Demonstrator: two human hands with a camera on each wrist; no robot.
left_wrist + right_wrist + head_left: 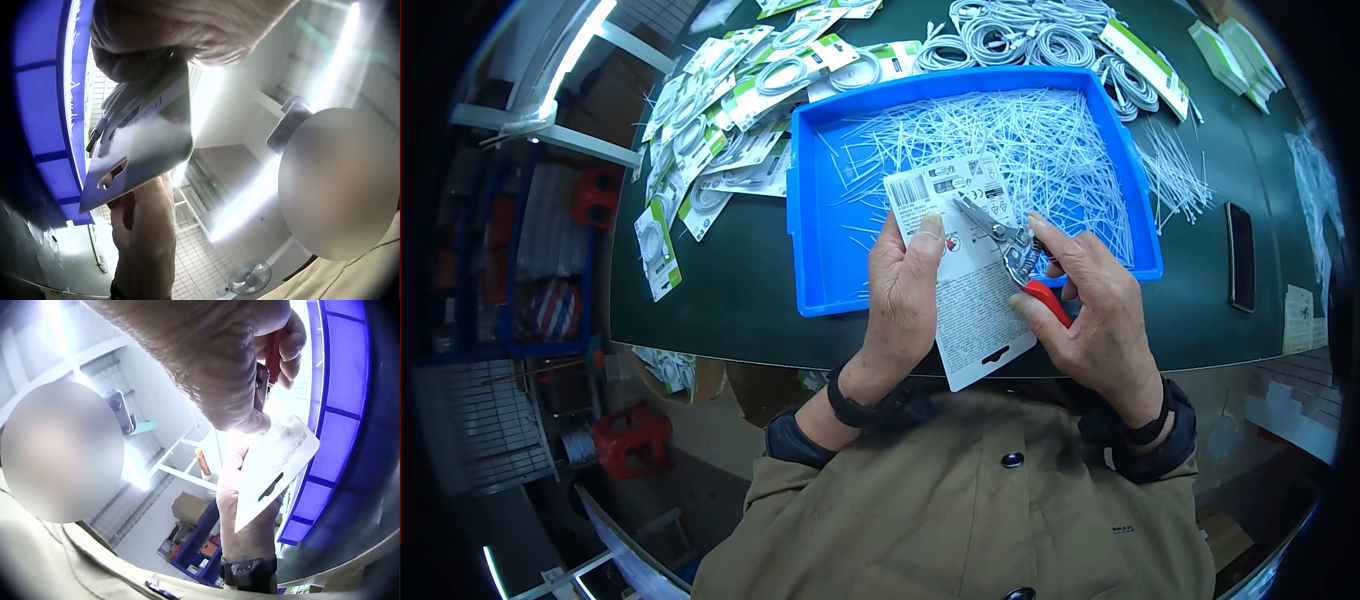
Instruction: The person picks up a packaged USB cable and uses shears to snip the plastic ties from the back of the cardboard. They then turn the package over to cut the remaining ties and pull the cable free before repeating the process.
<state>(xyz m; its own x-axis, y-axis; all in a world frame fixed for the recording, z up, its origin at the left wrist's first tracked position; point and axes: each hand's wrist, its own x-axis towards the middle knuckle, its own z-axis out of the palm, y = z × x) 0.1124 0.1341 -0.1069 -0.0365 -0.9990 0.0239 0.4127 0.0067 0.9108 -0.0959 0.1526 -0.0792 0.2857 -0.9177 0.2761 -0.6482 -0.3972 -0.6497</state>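
Observation:
My left hand holds a white packaging card, thumb on its printed back and fingers behind it. The card hangs tilted, its slotted end toward my body. In the left wrist view, the card's green-and-white front shows a grey cable against it. My right hand grips red-handled snips with a coil spring. Their metal blades lie over the upper part of the card, pointing toward my left thumb. In the right wrist view, the red handle is partly hidden by my fingers.
Beneath the card sits a blue tray full of loose white cable ties. Carded cables are heaped at the left, with coiled grey cables behind the tray. More ties and a phone lie at the right.

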